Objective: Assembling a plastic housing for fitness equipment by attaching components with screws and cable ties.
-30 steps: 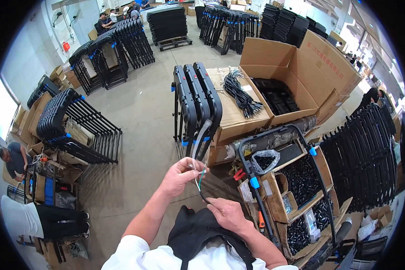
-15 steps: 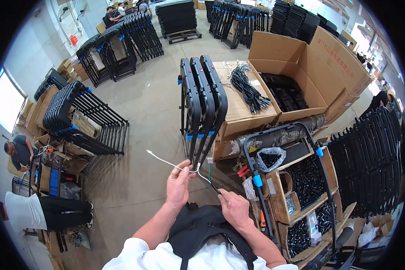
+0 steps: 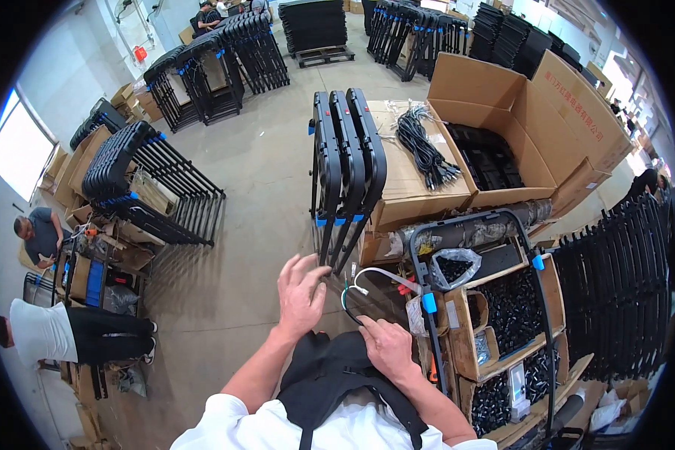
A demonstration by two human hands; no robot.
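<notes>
My right hand (image 3: 389,346) is closed around a black cable (image 3: 356,319), near where its sheath ends. Loose white wires (image 3: 382,272) spring from that end and arc to the right, with a small white connector (image 3: 360,289) among them. A thin green wire (image 3: 346,285) stands up beside them. My left hand (image 3: 302,296) is raised to the left of the wires, fingers spread, with nothing in it. Just beyond both hands stand three folded black frames (image 3: 347,157) with blue clips.
A bundle of black cables (image 3: 427,146) lies on a cardboard box beside a large open carton (image 3: 577,120). At right, a wooden bin (image 3: 457,330) holds many small black parts behind an upright black frame (image 3: 514,217). Two people are at the left, one in a white shirt (image 3: 41,330).
My left hand has let go of the white wire and opened. The wire's free end has swung from the left over to the right. My right hand keeps its grip.
</notes>
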